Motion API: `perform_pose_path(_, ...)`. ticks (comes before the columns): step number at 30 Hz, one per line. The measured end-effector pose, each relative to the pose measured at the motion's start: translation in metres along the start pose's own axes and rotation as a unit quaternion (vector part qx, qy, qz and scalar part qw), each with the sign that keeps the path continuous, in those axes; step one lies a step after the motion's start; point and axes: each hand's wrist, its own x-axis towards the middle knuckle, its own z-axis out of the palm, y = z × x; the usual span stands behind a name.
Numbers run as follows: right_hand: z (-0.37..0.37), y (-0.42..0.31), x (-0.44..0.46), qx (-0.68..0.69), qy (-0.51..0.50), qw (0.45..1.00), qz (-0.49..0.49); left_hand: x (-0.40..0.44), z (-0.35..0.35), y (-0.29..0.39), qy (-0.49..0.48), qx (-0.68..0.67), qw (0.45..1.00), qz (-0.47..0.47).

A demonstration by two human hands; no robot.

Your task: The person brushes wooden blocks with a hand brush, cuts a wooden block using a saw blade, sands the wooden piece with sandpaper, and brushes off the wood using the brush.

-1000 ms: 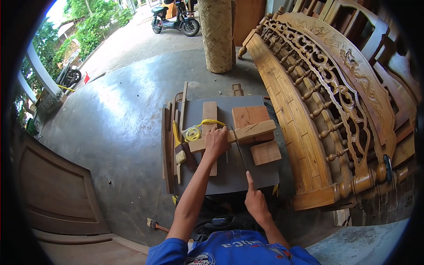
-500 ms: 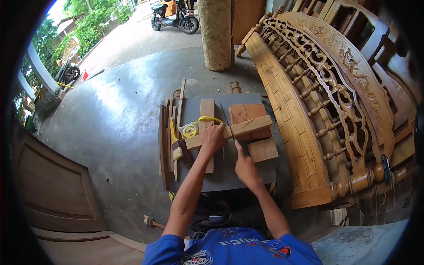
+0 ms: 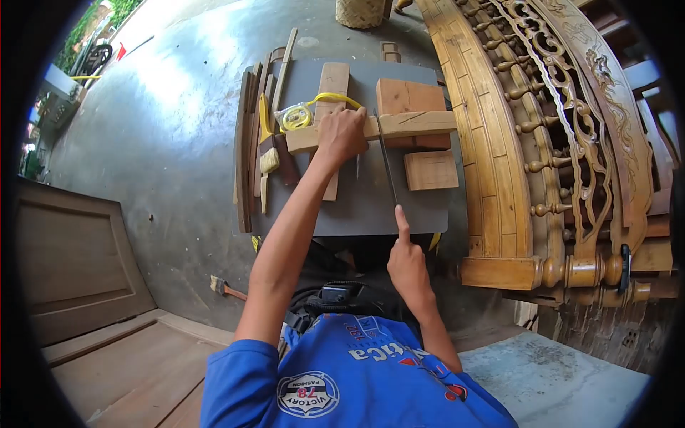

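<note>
- Left hand (image 3: 342,135) curls over a squared wooden bar (image 3: 417,124), across board (image 3: 333,77) and block (image 3: 410,98) on smooth grey tabletop (image 3: 357,214).
- Right hand (image 3: 409,267) grips the hidden end of a thin blade (image 3: 387,167), index extended.
- Clear-cased tape measure (image 3: 295,117) shows yellow inside.
</note>
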Motion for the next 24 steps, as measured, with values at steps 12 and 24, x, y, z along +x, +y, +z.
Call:
perform_pose_path(12,0.008,-0.023,0.111,-0.009,0.043,0.998,-0.053,-0.003,0.003,0.002,0.022,0.003,1.0,-0.014)
perform_pose_path(24,0.008,-0.011,0.093,-0.014,0.048,0.997,-0.061,-0.003,0.002,0.001,-0.008,-0.009,1.0,-0.006)
